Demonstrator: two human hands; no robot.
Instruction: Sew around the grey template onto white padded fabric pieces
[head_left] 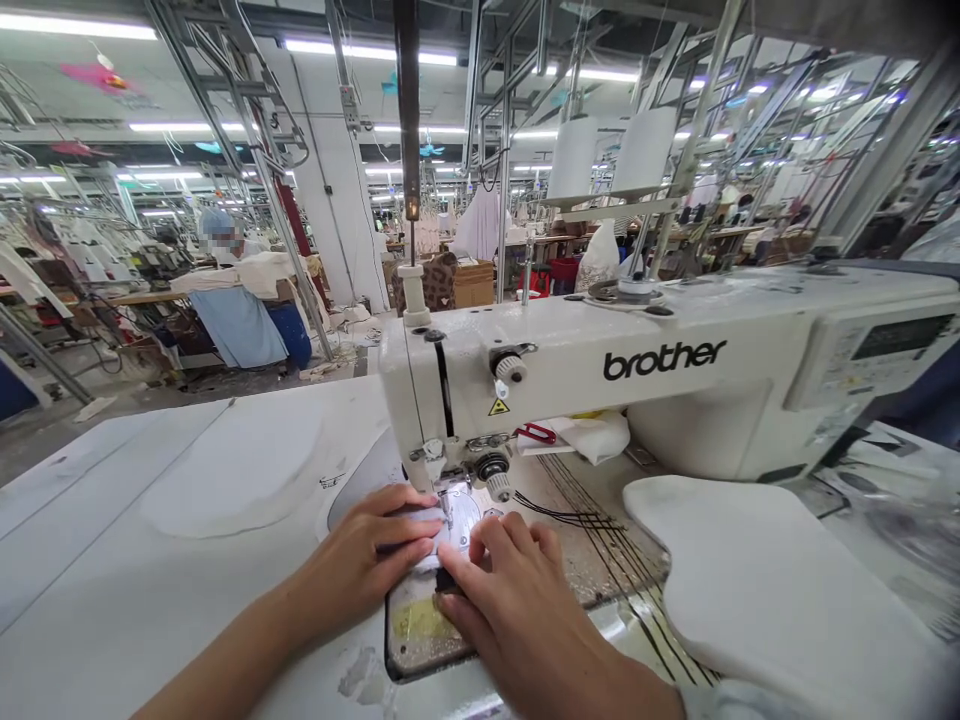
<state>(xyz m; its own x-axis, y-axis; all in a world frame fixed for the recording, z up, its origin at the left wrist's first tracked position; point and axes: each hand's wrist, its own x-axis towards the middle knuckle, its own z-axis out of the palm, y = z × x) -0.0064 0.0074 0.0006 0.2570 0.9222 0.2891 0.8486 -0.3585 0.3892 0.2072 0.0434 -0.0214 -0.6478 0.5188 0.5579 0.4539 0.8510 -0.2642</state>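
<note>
A small white piece of fabric [426, 515] lies under the presser foot of a white brother sewing machine [570, 365], lit by the lamp at the needle. My left hand [367, 545] rests on it from the left, its fingers stretched out and pressing it down. To the right of the needle, my right hand [517, 595] has its fingers curled and its thumb and index finger close together at the near edge of the fabric. Its fingertips partly hide what they grip.
Flat white pieces lie left [240, 480] and right [772, 580] of the machine. Under the arm sit a red looped object [536, 433] and a white bundle [596, 437]. Two thread cones [574, 160] stand above. A co-worker [221, 235] is at the far left.
</note>
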